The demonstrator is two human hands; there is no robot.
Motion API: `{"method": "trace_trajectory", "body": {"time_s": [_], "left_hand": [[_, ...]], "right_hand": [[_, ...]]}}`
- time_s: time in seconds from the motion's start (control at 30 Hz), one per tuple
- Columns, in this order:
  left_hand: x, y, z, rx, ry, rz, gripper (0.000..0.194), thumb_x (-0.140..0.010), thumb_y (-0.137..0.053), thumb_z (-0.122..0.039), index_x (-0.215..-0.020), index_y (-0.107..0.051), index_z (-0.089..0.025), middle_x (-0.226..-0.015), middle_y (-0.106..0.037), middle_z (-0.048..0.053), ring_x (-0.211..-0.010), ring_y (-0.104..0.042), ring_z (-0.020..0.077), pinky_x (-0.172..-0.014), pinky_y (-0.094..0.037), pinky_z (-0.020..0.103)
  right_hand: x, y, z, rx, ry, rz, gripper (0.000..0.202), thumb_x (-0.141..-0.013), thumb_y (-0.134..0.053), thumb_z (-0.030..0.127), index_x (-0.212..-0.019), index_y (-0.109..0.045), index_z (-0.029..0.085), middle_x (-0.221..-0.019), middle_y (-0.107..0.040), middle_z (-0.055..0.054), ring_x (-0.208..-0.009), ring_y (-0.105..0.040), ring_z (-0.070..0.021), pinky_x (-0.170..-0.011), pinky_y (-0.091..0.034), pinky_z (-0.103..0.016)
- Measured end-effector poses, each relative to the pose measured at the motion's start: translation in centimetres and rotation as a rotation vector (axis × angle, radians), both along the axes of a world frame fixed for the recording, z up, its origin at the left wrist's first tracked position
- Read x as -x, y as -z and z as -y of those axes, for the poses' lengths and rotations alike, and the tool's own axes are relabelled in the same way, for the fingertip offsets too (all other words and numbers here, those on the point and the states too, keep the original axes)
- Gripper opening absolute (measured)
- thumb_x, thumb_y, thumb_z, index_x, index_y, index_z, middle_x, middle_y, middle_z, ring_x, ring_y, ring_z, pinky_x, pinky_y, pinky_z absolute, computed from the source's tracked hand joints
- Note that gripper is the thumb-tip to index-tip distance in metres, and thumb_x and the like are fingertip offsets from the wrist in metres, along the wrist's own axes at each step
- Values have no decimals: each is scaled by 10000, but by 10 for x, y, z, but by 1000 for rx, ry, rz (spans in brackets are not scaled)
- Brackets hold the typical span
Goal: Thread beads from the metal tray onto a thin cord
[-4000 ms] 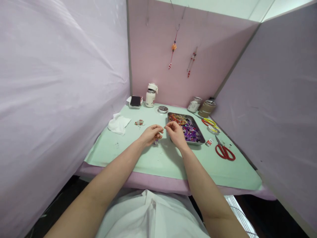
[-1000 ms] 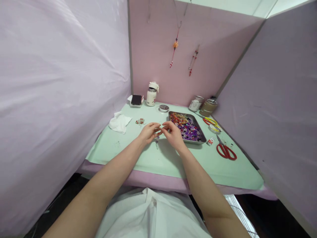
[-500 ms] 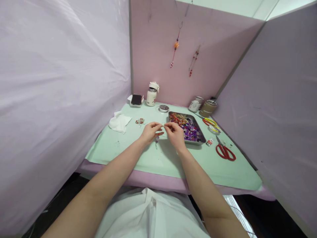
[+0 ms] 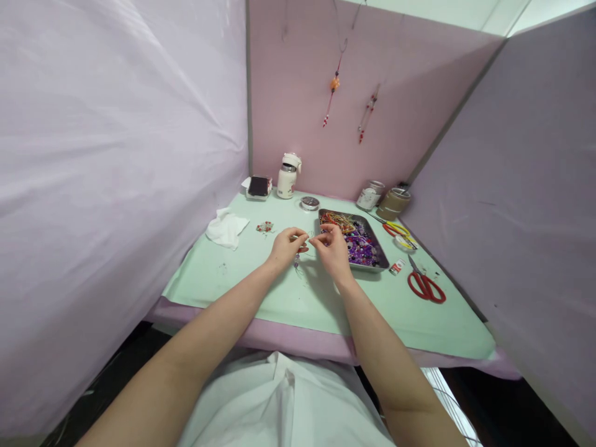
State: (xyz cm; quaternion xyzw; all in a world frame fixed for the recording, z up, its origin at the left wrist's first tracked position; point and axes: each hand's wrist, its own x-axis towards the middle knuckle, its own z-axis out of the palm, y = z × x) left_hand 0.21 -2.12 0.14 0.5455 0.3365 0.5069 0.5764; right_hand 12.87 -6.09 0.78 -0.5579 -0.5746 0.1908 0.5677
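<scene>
My left hand [image 4: 287, 246] is closed in a pinch on a thin cord, from which a small purple beaded strand [image 4: 297, 261] hangs below the fingers. Close beside it, my right hand [image 4: 331, 249] pinches at the same thin cord, its fingertips near the left ones. A metal tray [image 4: 382, 264] of purple beads and red and gold cords lies just behind and right of my right hand. Left of my hands, a small red and clear bead piece [image 4: 265, 227] rests on the green table cover [image 4: 200, 279].
Red scissors [image 4: 426, 287], yellow-handled scissors [image 4: 404, 233] and a small red-and-white item [image 4: 397, 267] lie at right. Two jars [image 4: 370, 195] [image 4: 393, 203], a spool [image 4: 310, 203], a white bottle [image 4: 287, 180] and a dark-topped box [image 4: 258, 187] stand behind. A white cloth [image 4: 226, 228] lies left.
My right hand's fingers have lifted and opened out slightly, with the fingertips a little farther from my left hand. The whole view has shifted slightly.
</scene>
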Motion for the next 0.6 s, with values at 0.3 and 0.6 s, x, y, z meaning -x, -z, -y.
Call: {"method": "trace_trajectory", "body": {"time_s": [0.3,0.6], "left_hand": [[2,-1,2,-84,-25,-61,122,-714,-681,-262,-720,-629,-152,-829,-552,26,-627,-567,92,-609,-507,248],[2,2,4,-226,-2,-156,96,-766,-613,-250,-727,-630,-164,-887,-483,25,-625,-543,76,-563,-500,224]], "right_hand": [[-4,1,-3,103,-54,-17,445,-681,-638,304,-1065,-446,189,-691,-657,11,-658,-607,-175,-674,-442,-319],[-7,1,-3,76,-69,-53,414,-691,-616,289,-1060,-463,180,-696,-651,7,-666,-604,-165,-675,-441,-307]]}}
